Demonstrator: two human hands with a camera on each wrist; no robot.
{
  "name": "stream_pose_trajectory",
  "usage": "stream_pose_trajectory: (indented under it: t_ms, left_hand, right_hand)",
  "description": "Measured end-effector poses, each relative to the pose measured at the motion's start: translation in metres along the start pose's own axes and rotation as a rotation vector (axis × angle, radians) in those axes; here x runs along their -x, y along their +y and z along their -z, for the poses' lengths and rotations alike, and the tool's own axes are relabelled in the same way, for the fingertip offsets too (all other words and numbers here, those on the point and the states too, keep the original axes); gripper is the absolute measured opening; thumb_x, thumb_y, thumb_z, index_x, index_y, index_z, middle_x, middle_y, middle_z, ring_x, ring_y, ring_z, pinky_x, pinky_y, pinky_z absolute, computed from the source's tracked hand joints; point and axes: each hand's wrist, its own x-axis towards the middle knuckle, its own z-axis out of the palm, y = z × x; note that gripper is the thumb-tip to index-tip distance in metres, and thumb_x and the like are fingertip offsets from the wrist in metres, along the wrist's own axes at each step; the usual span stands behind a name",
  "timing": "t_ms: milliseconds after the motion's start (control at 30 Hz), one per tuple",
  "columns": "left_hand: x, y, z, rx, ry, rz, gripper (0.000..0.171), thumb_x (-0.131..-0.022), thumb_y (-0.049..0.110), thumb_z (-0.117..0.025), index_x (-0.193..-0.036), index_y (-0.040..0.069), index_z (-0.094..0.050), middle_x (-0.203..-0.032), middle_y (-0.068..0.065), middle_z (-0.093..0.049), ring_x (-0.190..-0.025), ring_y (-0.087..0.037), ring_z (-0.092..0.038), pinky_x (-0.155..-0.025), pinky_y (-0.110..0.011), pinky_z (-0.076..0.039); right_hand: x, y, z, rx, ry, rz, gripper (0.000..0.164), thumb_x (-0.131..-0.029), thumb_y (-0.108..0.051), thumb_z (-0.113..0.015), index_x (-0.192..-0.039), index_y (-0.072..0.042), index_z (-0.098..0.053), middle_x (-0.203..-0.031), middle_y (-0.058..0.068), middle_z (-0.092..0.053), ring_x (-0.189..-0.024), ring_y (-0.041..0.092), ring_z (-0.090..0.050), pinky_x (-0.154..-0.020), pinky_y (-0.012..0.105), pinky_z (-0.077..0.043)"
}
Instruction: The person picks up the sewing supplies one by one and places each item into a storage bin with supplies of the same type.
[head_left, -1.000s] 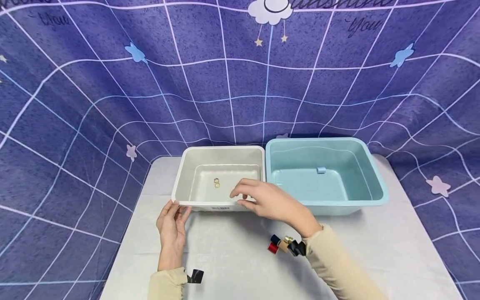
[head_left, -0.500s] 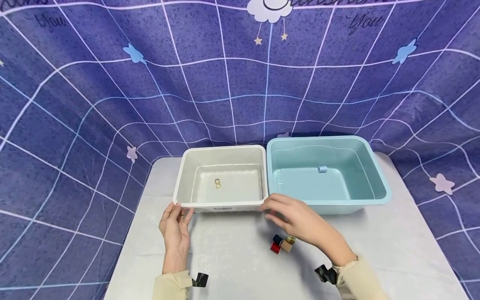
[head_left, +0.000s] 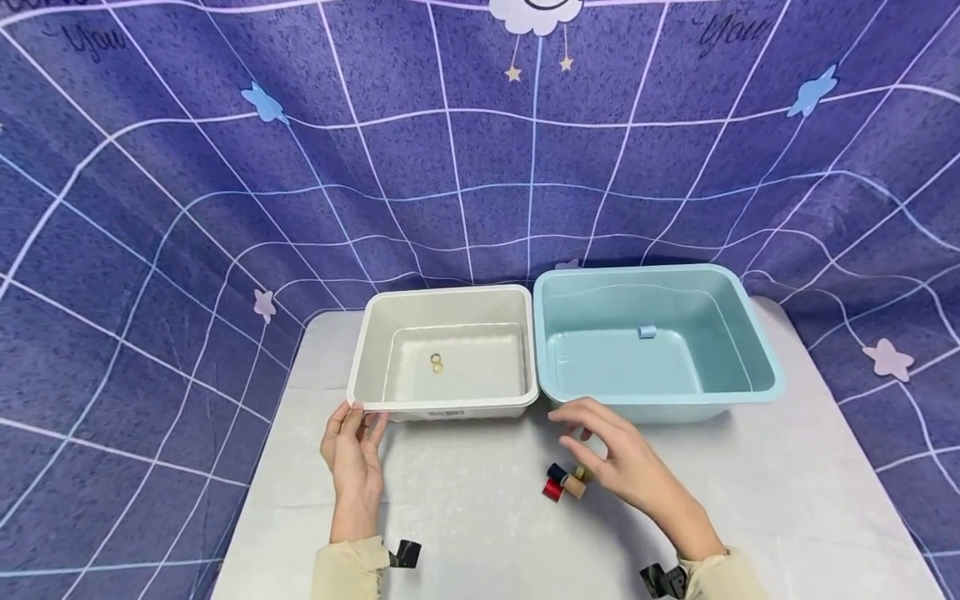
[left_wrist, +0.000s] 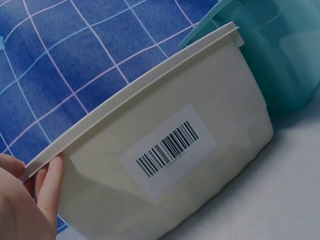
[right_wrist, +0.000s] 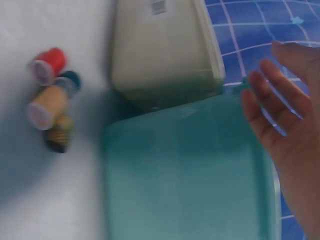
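My left hand (head_left: 355,454) pinches the front left corner of a white plastic bin (head_left: 465,408); in the left wrist view its thumb lies at the rim and fingers reach beneath it. My right hand (head_left: 618,454) holds nothing, fingers loosely bent, just in front of the teal bin (head_left: 675,398). Close to its left on the table is a small cluster: a red thread spool (head_left: 552,489), a dark blue spool (head_left: 557,472), a tan spool (head_left: 573,486) and a gold ribbed piece (head_left: 581,472). Two small gold rings (head_left: 438,367) lie in the white bin.
A light blue cylinder (head_left: 647,332) lies inside the teal bin, which stands right beside the white one. A barcode label (left_wrist: 167,150) is on the white bin's front. Behind the table (head_left: 465,525) hangs a purple patterned cloth (head_left: 480,158).
My right hand has come out from over the white bin, moving right and toward me to a spot beside the spools. My left hand stays at the bin's corner.
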Motion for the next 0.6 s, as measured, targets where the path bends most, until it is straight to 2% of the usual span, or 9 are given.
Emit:
stream_pose_trajectory:
  t_ms: [100,267,467,600]
  left_hand:
    - [-0.002,-0.001,-0.002,0.009,-0.014,-0.010,0.031,-0.105,0.008,-0.061,-0.133,-0.002,-0.054,-0.105,-0.007,-0.057,-0.090,-0.013,-0.062,-0.095,-0.030,-0.066]
    - [-0.004,-0.003,-0.004,0.021,-0.020,-0.028,0.029,-0.105,0.007,-0.060,-0.132,-0.002,-0.054,-0.100,-0.005,-0.058,-0.086,-0.011,-0.062,-0.093,-0.029,-0.067]
    - [-0.002,-0.004,0.001,-0.025,-0.030,-0.024,0.034,-0.106,0.011,-0.059,-0.138,-0.001,-0.052,-0.107,-0.006,-0.059,-0.092,-0.012,-0.063,-0.099,-0.030,-0.064]
    - [0.000,-0.005,0.003,-0.040,-0.035,-0.029,0.036,-0.107,0.013,-0.060,-0.139,0.000,-0.052,-0.108,-0.006,-0.059,-0.094,-0.012,-0.064,-0.101,-0.029,-0.063]
  right_hand:
    - [0.008,0.010,-0.005,0.004,0.070,0.009,0.047,-0.091,0.000,-0.078,-0.133,-0.016,-0.066,-0.128,0.000,-0.069,-0.101,0.008,-0.063,-0.081,0.027,-0.060]
    - [0.025,0.028,-0.016,0.069,0.142,-0.009,0.051,-0.085,0.005,-0.080,-0.132,-0.010,-0.066,-0.129,0.004,-0.068,-0.115,0.015,-0.060,-0.093,0.015,-0.054]
    - [0.052,0.042,-0.028,0.096,0.118,-0.095,0.051,-0.085,0.003,-0.081,-0.131,-0.013,-0.066,-0.132,0.003,-0.065,-0.125,0.020,-0.056,-0.112,0.006,-0.036]
    - [0.065,0.048,-0.030,0.098,0.094,-0.140,0.054,-0.085,0.000,-0.082,-0.134,-0.016,-0.064,-0.134,0.004,-0.064,-0.128,0.022,-0.054,-0.115,0.005,-0.032]
